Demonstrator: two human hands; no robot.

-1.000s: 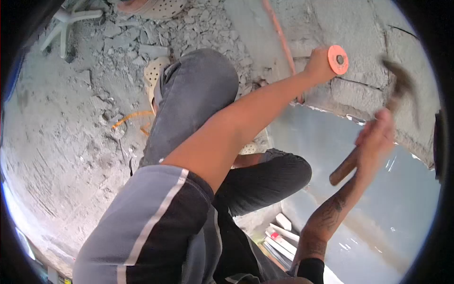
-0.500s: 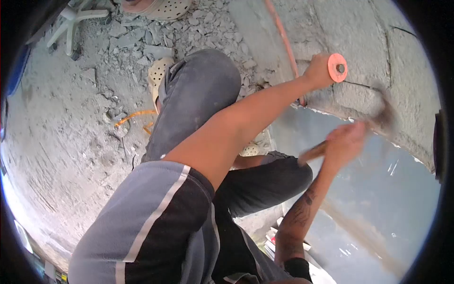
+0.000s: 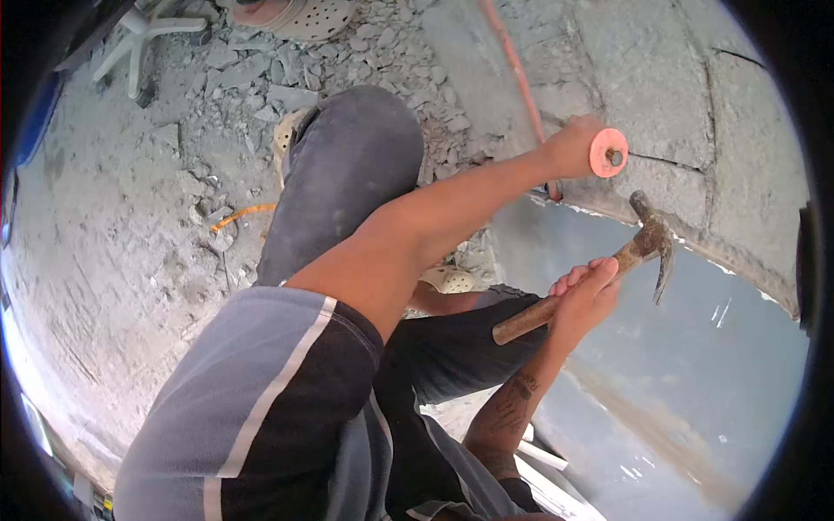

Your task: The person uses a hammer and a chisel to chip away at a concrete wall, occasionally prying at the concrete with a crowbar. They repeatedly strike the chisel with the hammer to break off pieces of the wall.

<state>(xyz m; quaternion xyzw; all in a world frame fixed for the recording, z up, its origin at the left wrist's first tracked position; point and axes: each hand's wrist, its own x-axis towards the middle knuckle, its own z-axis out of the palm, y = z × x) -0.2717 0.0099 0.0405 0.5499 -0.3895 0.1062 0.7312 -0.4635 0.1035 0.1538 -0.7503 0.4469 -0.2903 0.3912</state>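
Note:
My left hand [image 3: 575, 148] is wrapped round a chisel with a round orange hand guard [image 3: 598, 153]; its metal striking end [image 3: 614, 157] faces me, and the fist hides most of the shaft. The fist is close to the rough grey block wall [image 3: 651, 95]. My right hand [image 3: 586, 304] grips the wooden handle of a claw hammer [image 3: 526, 322]. The worn hammer head [image 3: 653, 236] is below and right of the chisel, apart from it, with the claw pointing down in view.
An orange pipe [image 3: 514, 65] runs along the wall near my left fist. A smooth grey-blue surface [image 3: 695, 347] lies beyond the wall's broken edge. Broken rubble [image 3: 382, 65], an orange strap [image 3: 245, 213] and a chair base [image 3: 139, 39] are on the dusty floor. Another clog-shod foot [image 3: 317, 17] is at the top.
My right hand has drawn the hammer back, down and left from near the wall edge; its head was blurred before. My left hand with the chisel has shifted slightly left and down.

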